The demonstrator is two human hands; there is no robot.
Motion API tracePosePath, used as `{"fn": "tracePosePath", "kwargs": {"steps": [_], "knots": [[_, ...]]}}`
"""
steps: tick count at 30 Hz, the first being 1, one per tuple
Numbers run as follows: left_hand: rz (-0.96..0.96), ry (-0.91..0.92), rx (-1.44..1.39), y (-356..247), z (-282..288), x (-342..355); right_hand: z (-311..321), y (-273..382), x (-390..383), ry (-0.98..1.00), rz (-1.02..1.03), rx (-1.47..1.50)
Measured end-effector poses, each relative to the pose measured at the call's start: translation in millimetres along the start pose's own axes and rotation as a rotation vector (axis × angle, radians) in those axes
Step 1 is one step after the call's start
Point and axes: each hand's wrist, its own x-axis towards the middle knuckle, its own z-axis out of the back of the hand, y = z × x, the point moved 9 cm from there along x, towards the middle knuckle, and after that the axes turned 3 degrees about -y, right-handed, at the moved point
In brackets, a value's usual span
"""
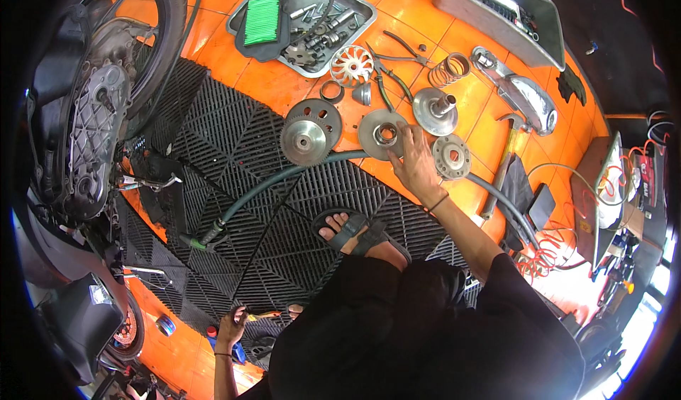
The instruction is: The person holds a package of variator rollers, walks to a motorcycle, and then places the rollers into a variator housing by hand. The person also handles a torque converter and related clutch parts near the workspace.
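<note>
My right hand (pixel 413 162) grips the right side of a round metal disc (pixel 372 137) with a central ring (pixel 387 135). A flanged shaft piece (pixel 429 113) and a holed plate (pixel 452 160) lie beside it. A toothed pulley plate (pixel 305 145) lies to the left, below a small ring (pixel 332 91), a bushing (pixel 361 95) and a white-metal fan (pixel 352 65). Low at the bottom, my left hand (pixel 230 323) is closed on what looks like a yellow-handled brush (pixel 262 315), near a blue bottle (pixel 237 352).
A partly dismantled scooter (pixel 92 137) is at left. Behind are a parts tray (pixel 345 18), metal bin (pixel 496 10), pliers (pixel 406 52), spring (pixel 449 69) and hammer (pixel 500 173). A hose (pixel 269 182) crosses black mats (pixel 213 123) on orange tiles. Cluttered equipment (pixel 603 208) stands right.
</note>
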Motion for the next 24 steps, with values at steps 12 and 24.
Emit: {"fn": "tracePosePath", "kwargs": {"steps": [12,24], "knots": [[-0.009,-0.043,0.043,-2.1,9.0,0.7,-41.2,-29.6,19.0,0.2,-0.227,0.134],[0.019,0.009,0.022,-7.2,6.7,3.5,-13.2,-16.4,-9.7,0.292,-0.047,0.129]]}}
